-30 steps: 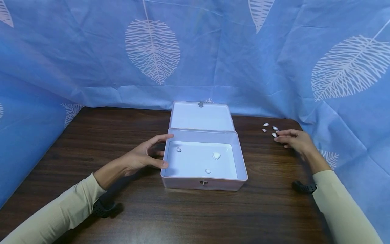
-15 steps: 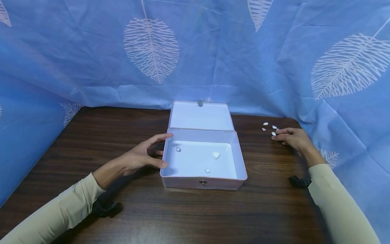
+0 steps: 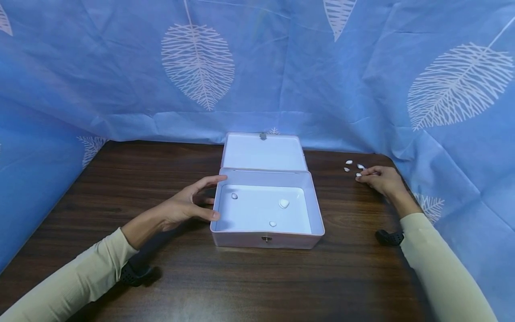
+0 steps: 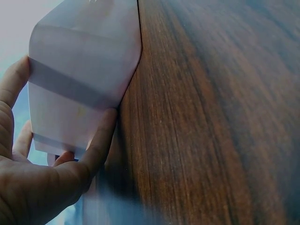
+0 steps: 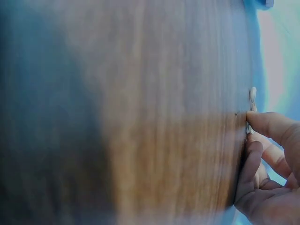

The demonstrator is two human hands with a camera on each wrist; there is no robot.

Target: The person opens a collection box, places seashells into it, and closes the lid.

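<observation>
Fingers (image 3: 212, 180) of the left hand (image 3: 181, 209): we saw them spread apart and relaxed, the thumb and index finger touching the rim, another fingertip low against the outer wall in the left wrist view.
Fingers (image 3: 375, 169) of the right hand (image 3: 384, 180): we saw them curled in a pinch on a small white piece (image 3: 358, 175), which showed at the fingertips and was partly covered by them.
Box: we had the pale box (image 3: 241, 240) near the middle of the surface (image 3: 181, 286), upright, its latch (image 3: 267, 239) on the wall facing us.
Lid: we found the lid (image 3: 263, 152) tipped back on the far side, its inside showing and a metal catch (image 3: 263, 136) at the top edge.
Pieces in the box: we counted three on its floor, one toward the left (image 3: 234, 196), a larger one toward the right (image 3: 284, 203) and one nearer the front wall (image 3: 272, 223).
Pieces on the surface: besides the pinched one, we saw three loose pieces (image 3: 348, 162) near the right hand, toward the far right corner and well apart from the box.
Backdrop: we saw blue cloth (image 3: 289, 80) with white leaf prints (image 3: 199, 67) behind the surface.
Sleeves: ours were pale (image 3: 86, 270), with a black strap (image 3: 137, 275) by each wrist.
</observation>
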